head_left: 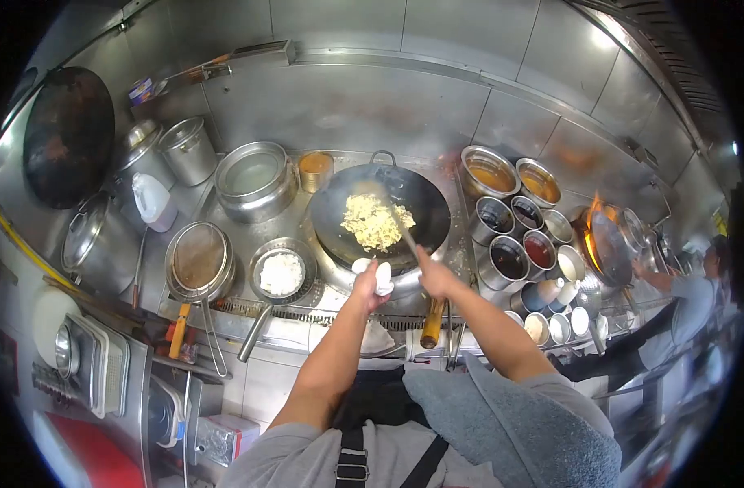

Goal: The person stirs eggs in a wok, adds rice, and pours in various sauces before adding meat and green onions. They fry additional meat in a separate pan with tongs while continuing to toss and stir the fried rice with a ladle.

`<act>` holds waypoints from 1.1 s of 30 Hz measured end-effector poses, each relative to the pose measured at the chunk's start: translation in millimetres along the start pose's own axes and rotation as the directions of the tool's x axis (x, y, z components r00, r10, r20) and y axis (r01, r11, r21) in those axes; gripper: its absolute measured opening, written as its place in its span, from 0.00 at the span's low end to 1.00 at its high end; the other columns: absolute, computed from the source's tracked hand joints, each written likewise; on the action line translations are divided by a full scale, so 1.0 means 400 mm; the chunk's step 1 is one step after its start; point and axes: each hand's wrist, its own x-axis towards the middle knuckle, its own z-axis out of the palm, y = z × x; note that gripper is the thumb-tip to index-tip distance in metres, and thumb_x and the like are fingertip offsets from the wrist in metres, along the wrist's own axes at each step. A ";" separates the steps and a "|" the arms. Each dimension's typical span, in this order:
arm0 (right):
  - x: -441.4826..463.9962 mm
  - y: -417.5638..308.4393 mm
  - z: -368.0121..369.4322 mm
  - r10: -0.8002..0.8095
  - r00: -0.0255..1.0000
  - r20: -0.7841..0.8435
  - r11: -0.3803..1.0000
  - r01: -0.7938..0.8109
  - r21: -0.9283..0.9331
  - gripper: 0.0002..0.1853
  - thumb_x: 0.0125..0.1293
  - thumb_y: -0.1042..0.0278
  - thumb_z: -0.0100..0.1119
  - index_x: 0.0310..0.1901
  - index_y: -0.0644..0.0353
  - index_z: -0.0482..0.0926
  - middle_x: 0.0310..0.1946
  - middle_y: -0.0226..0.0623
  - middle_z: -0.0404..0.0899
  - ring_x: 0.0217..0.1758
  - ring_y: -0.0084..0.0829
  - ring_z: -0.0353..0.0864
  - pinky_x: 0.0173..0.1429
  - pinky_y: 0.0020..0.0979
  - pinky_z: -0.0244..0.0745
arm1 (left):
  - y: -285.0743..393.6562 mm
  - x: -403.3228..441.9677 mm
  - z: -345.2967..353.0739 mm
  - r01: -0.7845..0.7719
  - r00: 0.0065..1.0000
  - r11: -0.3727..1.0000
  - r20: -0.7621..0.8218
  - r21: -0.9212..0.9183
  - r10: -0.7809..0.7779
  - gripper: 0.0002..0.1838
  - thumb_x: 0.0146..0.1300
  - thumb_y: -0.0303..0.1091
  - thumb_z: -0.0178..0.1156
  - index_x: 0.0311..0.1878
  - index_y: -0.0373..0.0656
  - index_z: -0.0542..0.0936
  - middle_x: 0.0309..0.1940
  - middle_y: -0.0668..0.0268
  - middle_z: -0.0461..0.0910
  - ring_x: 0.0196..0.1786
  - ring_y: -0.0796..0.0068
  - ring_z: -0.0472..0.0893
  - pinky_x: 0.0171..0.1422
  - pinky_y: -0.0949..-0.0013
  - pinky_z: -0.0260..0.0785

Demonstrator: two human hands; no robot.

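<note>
My left hand [373, 285] is closed around a folded white cloth [383, 277] at the near rim of a black wok [429, 195]. Yellow scrambled egg [370, 221], apparently mixed with rice, lies in the middle of the wok. In my closed right hand [438, 278] is a long-handled metal wok utensil [408, 237] that slants down into the food. Its head is blurred, so ladle or spatula I cannot tell. A wooden handle [434, 321] sticks out just below that hand; what it belongs to is hidden.
Left of the wok are a strainer of white rice [281, 273], a large pot [254, 183] and a mesh skimmer [198, 259]. Several sauce containers [508, 257] crowd the right. Farther right, flames [593, 232] rise at another wok beside a co-worker [685, 305].
</note>
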 end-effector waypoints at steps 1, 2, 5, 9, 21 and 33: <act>-0.058 -0.009 0.002 -0.013 0.996 0.084 1.000 0.012 0.010 0.42 0.62 0.71 0.46 0.76 0.51 0.39 0.46 0.64 0.78 0.46 0.57 0.80 0.52 0.46 0.74 | 0.006 0.019 -0.012 0.008 1.000 1.000 0.010 0.004 -0.008 0.18 0.69 0.59 0.48 0.43 0.55 0.75 0.30 0.70 0.79 0.30 0.69 0.79 0.31 0.60 0.69; -0.132 -0.039 -0.026 -0.021 0.986 0.168 1.000 0.017 0.023 0.42 0.62 0.70 0.47 0.76 0.50 0.39 0.47 0.65 0.77 0.50 0.59 0.78 0.57 0.46 0.72 | 0.011 0.039 -0.021 0.018 1.000 0.999 -0.007 0.046 -0.018 0.16 0.69 0.56 0.50 0.43 0.55 0.75 0.29 0.71 0.79 0.30 0.69 0.79 0.30 0.60 0.69; -0.351 -0.096 -0.172 0.040 0.962 0.270 0.998 -0.026 -0.055 0.43 0.61 0.69 0.47 0.76 0.39 0.40 0.48 0.62 0.77 0.48 0.57 0.79 0.54 0.49 0.73 | 0.015 0.086 -0.043 0.032 0.999 0.991 0.000 0.127 -0.032 0.13 0.69 0.51 0.51 0.44 0.54 0.75 0.29 0.71 0.79 0.30 0.69 0.79 0.31 0.59 0.69; -0.365 -0.178 -0.230 0.407 0.897 0.174 0.866 -0.319 -0.385 0.45 0.58 0.75 0.49 0.75 0.33 0.46 0.43 0.52 0.81 0.42 0.50 0.83 0.46 0.49 0.76 | -0.021 0.032 -0.049 -0.108 0.994 0.994 0.003 -0.001 0.108 0.12 0.70 0.42 0.49 0.47 0.45 0.74 0.34 0.63 0.79 0.31 0.67 0.80 0.27 0.64 0.72; -0.554 -0.244 -0.500 0.232 0.924 0.305 0.973 -0.222 -0.069 0.42 0.56 0.74 0.55 0.74 0.37 0.56 0.33 0.46 0.81 0.34 0.46 0.81 0.44 0.42 0.75 | 0.113 -0.169 -0.039 -0.015 0.999 0.999 0.041 -0.047 0.017 0.12 0.68 0.37 0.53 0.50 0.41 0.73 0.38 0.61 0.79 0.36 0.67 0.81 0.32 0.58 0.74; -0.450 -0.152 -0.222 0.271 0.957 0.109 0.935 -0.288 0.206 0.40 0.61 0.72 0.55 0.75 0.43 0.52 0.37 0.42 0.78 0.33 0.37 0.79 0.41 0.36 0.75 | 0.015 -0.084 -0.059 -0.182 0.983 0.978 -0.041 -0.099 0.179 0.15 0.69 0.40 0.51 0.50 0.39 0.73 0.39 0.60 0.79 0.34 0.65 0.81 0.31 0.59 0.74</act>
